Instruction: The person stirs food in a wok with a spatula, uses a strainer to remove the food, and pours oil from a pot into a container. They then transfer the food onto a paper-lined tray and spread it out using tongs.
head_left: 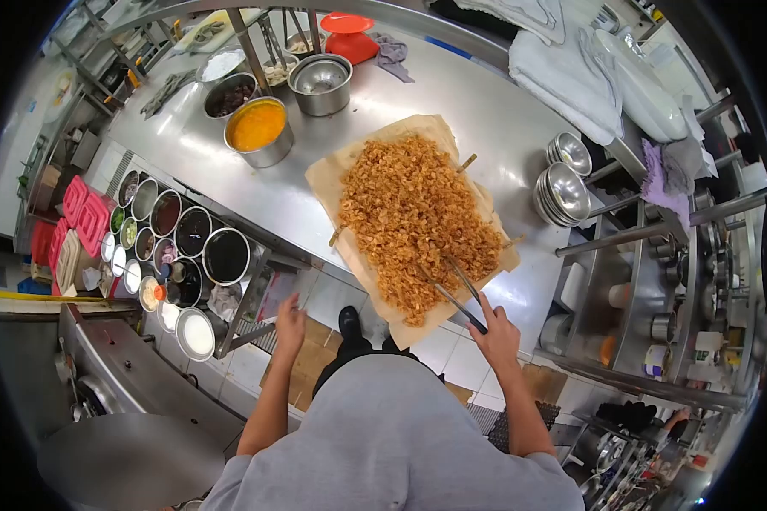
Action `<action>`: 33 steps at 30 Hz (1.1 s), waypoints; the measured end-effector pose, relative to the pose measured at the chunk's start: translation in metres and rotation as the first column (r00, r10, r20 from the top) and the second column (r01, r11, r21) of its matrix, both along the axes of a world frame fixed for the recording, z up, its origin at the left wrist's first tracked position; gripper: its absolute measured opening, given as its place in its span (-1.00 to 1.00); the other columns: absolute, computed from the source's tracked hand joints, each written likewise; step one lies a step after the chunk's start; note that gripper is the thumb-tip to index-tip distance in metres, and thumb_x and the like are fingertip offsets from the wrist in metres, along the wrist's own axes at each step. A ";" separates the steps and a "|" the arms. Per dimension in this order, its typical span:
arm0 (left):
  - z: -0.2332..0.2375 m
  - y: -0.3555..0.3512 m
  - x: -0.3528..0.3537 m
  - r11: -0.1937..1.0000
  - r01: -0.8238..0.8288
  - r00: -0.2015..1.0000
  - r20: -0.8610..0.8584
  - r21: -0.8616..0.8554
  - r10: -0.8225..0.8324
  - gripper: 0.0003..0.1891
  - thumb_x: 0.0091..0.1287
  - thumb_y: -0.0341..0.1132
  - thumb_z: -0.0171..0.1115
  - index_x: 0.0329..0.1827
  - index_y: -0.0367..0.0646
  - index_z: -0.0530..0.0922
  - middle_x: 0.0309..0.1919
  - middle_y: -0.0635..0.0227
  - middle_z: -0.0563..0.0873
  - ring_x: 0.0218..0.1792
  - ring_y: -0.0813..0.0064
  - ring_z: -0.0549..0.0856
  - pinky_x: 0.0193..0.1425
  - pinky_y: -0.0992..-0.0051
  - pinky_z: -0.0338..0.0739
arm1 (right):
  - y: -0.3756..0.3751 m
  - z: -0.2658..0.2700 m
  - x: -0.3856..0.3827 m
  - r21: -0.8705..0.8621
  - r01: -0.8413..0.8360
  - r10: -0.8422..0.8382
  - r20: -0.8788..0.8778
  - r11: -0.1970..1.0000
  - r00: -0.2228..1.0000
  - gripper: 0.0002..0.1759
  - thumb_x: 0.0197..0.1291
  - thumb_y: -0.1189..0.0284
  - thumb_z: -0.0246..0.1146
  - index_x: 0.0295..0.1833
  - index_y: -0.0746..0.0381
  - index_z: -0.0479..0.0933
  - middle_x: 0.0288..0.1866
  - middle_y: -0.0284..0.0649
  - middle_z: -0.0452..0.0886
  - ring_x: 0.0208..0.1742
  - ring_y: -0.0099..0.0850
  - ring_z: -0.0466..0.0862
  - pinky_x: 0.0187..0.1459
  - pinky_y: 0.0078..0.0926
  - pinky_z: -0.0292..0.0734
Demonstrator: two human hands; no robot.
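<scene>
My right hand [496,335] is closed around the handle end of metal tongs [464,288]. The tips of the tongs reach into the lower part of a broad heap of golden-brown, crisp-looking fried flakes [413,213]. Under the flakes lies a sheet of brown paper [325,183], spread over the steel table [311,223] and hanging past its front edge. Short strips stick out from beneath the heap at several sides. My left hand [289,328] is held in the air left of the paper, fingers apart, with nothing in it.
Left on the table are a pot of orange liquid [258,127], a steel pot [320,85] and a red scale [348,34]. Metal bowls [562,194] are stacked at the right. Many sauce and ingredient containers [227,255] line the left counter. Shelves [635,289] stand at the right.
</scene>
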State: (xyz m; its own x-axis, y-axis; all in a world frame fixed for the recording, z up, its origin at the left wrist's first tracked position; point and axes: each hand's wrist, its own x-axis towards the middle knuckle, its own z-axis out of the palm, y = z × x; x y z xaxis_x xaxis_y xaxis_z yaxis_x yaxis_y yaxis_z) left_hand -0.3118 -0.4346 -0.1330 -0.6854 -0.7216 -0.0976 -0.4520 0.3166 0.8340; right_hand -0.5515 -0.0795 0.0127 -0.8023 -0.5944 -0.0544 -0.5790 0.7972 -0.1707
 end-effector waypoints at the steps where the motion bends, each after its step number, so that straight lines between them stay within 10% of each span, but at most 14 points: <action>1: 0.022 0.000 -0.026 0.999 0.034 0.999 0.003 -0.023 -0.034 -0.51 0.18 -0.55 0.17 0.23 -0.21 0.39 0.01 0.15 0.51 0.00 0.30 0.55 0.00 0.42 0.51 | 0.001 -0.002 0.001 -0.039 0.036 -0.036 -0.005 0.999 0.999 -0.27 0.03 0.13 0.33 0.36 -0.03 0.32 -0.35 -0.18 0.48 -0.50 -0.24 0.58 -0.48 -0.34 0.53; 7: 0.016 -0.021 -0.127 0.989 -0.150 0.934 -0.329 0.000 0.141 -0.52 0.17 -0.55 0.14 0.21 -0.12 0.43 -0.01 0.17 0.52 -0.05 0.35 0.57 -0.02 0.45 0.52 | -0.051 -0.022 -0.026 -0.278 0.004 -0.009 -0.019 0.961 1.000 -0.29 0.06 0.14 0.31 0.37 -0.06 0.30 -0.28 -0.16 0.52 -0.44 -0.19 0.61 -0.43 -0.29 0.54; 19: 0.053 -0.060 -0.212 0.932 0.168 0.985 0.082 -0.322 -0.150 -0.71 0.16 -0.40 0.14 -0.05 -0.10 0.63 -0.24 0.08 0.53 -0.15 0.12 0.56 -0.03 0.26 0.49 | -0.165 -0.020 -0.082 -0.102 -0.171 0.169 -0.029 0.980 0.985 -0.33 0.20 0.06 0.18 0.39 0.02 0.25 -0.08 0.00 0.56 -0.25 -0.15 0.66 -0.29 -0.24 0.61; 33: 0.094 -0.046 -0.177 0.979 -0.047 0.986 -0.169 -0.197 0.013 -0.75 0.15 -0.47 0.15 -0.10 -0.11 0.60 -0.34 0.22 0.48 -0.34 0.31 0.53 -0.22 0.40 0.46 | -0.166 0.018 -0.118 0.074 -0.115 0.114 0.013 0.991 0.993 -0.32 0.22 0.07 0.17 0.41 0.00 0.20 -0.12 -0.06 0.54 -0.29 -0.18 0.65 -0.37 -0.24 0.58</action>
State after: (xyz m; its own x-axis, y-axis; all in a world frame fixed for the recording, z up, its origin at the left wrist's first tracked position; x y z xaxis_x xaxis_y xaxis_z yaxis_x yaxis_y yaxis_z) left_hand -0.4892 -0.4805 -0.0395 -0.6579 -0.7351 0.1637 -0.3244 0.4728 0.8193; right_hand -0.6698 -0.2455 0.0310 -0.7283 -0.6765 -0.1091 -0.6661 0.7363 -0.1188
